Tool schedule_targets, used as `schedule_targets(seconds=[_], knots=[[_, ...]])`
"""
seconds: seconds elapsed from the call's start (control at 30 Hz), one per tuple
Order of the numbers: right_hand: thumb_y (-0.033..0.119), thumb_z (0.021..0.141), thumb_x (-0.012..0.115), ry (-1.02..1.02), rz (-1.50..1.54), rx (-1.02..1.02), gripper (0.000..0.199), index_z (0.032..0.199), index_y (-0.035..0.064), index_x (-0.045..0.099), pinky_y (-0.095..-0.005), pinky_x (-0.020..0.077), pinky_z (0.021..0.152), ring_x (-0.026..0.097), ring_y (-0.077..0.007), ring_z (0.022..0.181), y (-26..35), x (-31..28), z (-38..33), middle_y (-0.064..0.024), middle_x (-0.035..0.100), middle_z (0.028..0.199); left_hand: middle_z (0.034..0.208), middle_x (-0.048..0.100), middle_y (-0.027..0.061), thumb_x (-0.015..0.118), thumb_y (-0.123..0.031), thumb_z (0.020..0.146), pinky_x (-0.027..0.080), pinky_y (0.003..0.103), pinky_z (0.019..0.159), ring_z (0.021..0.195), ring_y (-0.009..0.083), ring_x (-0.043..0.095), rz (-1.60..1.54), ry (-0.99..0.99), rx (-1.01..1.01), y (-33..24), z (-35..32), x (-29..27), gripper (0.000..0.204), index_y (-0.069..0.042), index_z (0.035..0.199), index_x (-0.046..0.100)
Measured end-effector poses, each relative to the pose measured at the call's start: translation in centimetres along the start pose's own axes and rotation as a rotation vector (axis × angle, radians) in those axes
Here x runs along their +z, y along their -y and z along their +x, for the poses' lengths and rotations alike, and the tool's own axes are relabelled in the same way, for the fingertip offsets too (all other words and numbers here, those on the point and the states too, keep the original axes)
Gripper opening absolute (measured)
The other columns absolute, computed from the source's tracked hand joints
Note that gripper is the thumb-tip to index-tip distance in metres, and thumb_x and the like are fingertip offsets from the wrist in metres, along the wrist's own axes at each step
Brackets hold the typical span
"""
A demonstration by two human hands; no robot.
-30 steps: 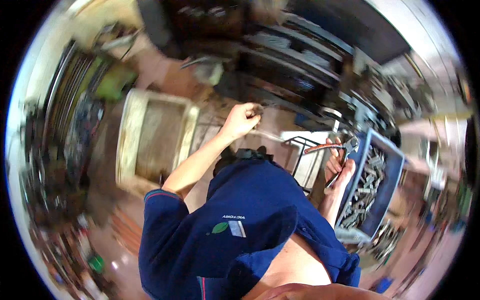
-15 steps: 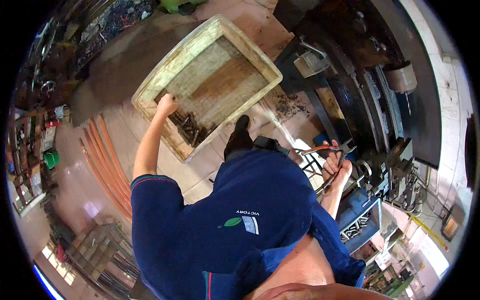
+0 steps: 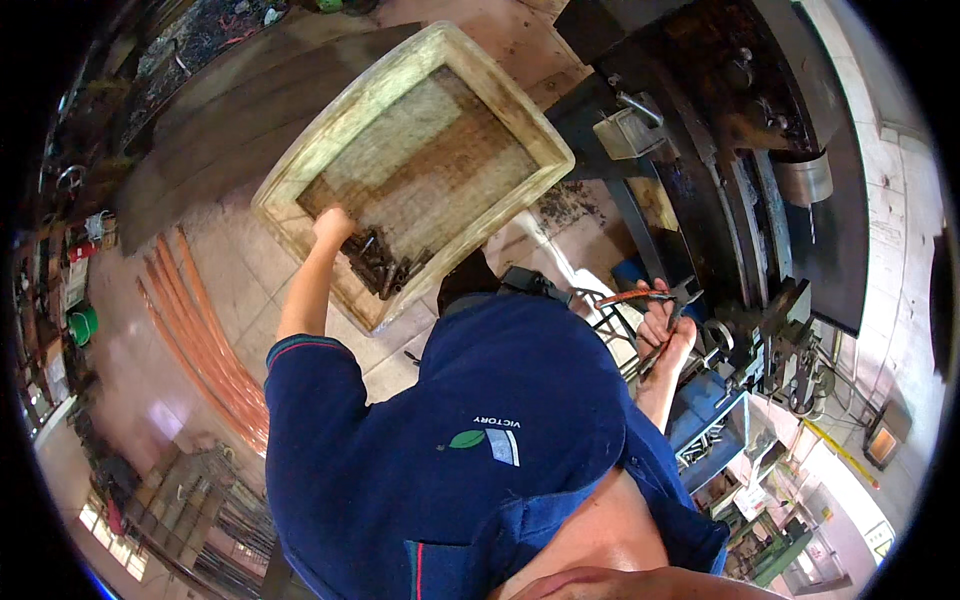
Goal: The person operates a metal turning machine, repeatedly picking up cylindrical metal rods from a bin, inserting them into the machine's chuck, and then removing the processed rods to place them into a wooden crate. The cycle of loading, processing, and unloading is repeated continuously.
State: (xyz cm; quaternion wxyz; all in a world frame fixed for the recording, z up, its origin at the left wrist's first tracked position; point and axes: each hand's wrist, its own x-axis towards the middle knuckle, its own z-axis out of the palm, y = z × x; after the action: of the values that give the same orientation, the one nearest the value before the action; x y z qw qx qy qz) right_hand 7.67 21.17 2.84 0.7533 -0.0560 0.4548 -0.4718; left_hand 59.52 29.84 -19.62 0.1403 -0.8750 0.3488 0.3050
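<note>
A large, worn, yellowish tray (image 3: pixel 470 230) stands on the floor ahead of me. Dark metal parts, short and rod-like, lie heaped as a pile (image 3: pixel 378 268) in its near corner. My left hand (image 3: pixel 334 226) reaches into the tray at the left edge of that pile. It looks closed, but the back of the hand hides the fingertips and anything in them. Over on the right, my right hand (image 3: pixel 668 328) is wrapped round pliers with orange-red handles (image 3: pixel 640 294). Their jaws point away from the palm, towards the machine.
A dark machine (image 3: pixel 720 190) with a metal cup-like part (image 3: pixel 804 180) fills the right side. Below it sits a blue bin (image 3: pixel 715 440) of small metal pieces. Long copper-coloured bars (image 3: pixel 205 350) lie on the floor at left. Cluttered shelves (image 3: pixel 70 300) line the far left.
My left hand has come down slightly towards the pile of metal parts in the tray. The right hand keeps hold of the pliers in nearly the same place. The view has shifted a little.
</note>
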Motion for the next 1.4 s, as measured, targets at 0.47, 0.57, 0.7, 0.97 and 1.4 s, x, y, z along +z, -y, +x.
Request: schedule_targets(seconds=[0.47,0.57,0.7,0.97,1.4], knots=[[0.027,0.078,0.042,0.112,-0.019,0.061,0.05,0.12,-0.0007,0.039,-0.0172,0.0277,0.038,0.03,-0.0047,0.042,1.7,-3.4,0.9,-0.0246,0.047,0.118,0.082,0.062,0.0197,0.064,-0.019,0.065,0.049,0.039,0.07,0.079,0.0332,0.06,-0.177,-0.306,0.164,-0.3,-3.3,-1.0,0.025,0.002,0.078,0.06],[0.024,0.079,0.042,0.162,-0.057,0.034,0.045,0.116,0.0001,0.041,-0.0173,0.027,0.038,0.029,-0.0043,0.042,1.9,-2.8,0.9,-0.0243,0.047,0.118,0.062,0.061,0.0152,0.069,-0.019,0.066,0.049,0.034,0.052,0.053,0.0279,0.06,-0.412,-0.429,0.239,-3.3,-7.1,-6.8,0.027,0.003,0.073,0.056],[0.008,0.072,0.042,0.177,-0.327,-0.038,0.037,0.108,-0.0008,0.048,-0.0177,0.0219,0.037,0.027,-0.0046,0.041,2.4,0.4,0.8,-0.022,0.057,0.105,0.064,0.06,0.0109,0.063,-0.016,0.079,0.046,0.021,0.042,0.051,0.0161,0.06,-1.469,-0.012,0.438,-10.8,-12.3,-12.7,0.02,0.001,0.086,0.054],[0.013,0.065,0.058,0.304,-0.848,-0.078,0.033,0.095,-0.0012,0.055,-0.0272,0.041,0.066,0.05,-0.014,0.074,2.5,4.7,-0.7,-0.0069,0.057,0.086,0.072,0.062,0.01,0.063,-0.013,0.079,0.049,0.028,0.049,0.054,0.0188,0.06,-1.437,0.537,0.997,-28.6,-20.9,-15.7,0.021,0.006,0.088,0.06],[0.021,0.056,0.06,-0.077,-0.938,-0.31,0.037,0.081,-0.0035,0.049,-0.0325,0.0401,0.062,0.05,-0.0222,0.067,2.8,3.1,-3.7,-0.0138,0.051,0.069,0.07,0.062,0.0057,0.067,-0.01,0.077,0.048,0.022,0.057,0.063,0.0086,0.057,-0.841,0.699,1.297,-37.4,-26.1,-14.4,0.02,0.005,0.088,0.064]])
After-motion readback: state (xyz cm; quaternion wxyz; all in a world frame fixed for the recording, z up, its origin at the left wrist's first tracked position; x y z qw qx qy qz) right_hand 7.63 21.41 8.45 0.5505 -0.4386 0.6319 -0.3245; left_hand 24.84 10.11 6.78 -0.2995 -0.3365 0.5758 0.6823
